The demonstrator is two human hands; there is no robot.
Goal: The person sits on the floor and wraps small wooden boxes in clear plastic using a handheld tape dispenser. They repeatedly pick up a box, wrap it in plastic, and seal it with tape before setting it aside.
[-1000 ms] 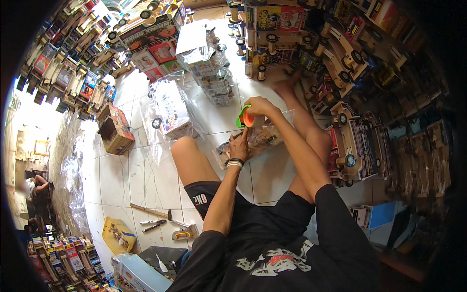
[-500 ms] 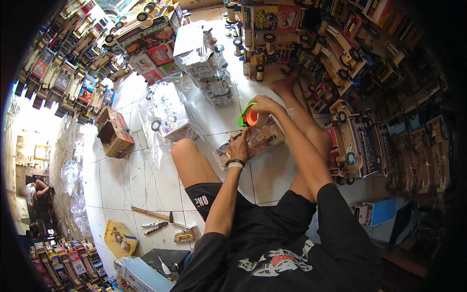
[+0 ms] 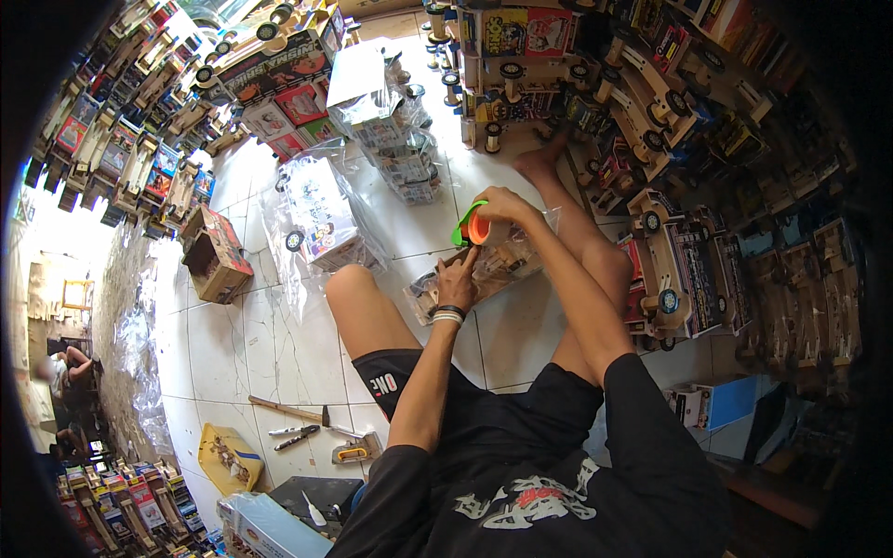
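Observation:
My right hand (image 3: 503, 204) is closed around a green tape dispenser (image 3: 460, 226) with an orange core (image 3: 479, 229), held just above a wooden toy truck (image 3: 510, 260). Clear plastic covers the truck, which lies on the tiles between my legs. Resting on the truck's near-left part is my left hand (image 3: 456, 283), its index finger stretched toward the dispenser's lower end. Whether a strip of tape runs between finger and dispenser is too small to make out.
Beyond my left knee stands a plastic-wrapped toy truck (image 3: 326, 212), beside an open cardboard box (image 3: 215, 255). A hammer (image 3: 288, 408), markers (image 3: 296, 437) and a yellow tray (image 3: 230, 458) lie at the lower left. Stacked toy trucks (image 3: 684, 265) line the right. A person (image 3: 67, 365) sits far left.
The view has shifted slightly. Both hands stay almost in place, with the dispenser still over the wrapped truck.

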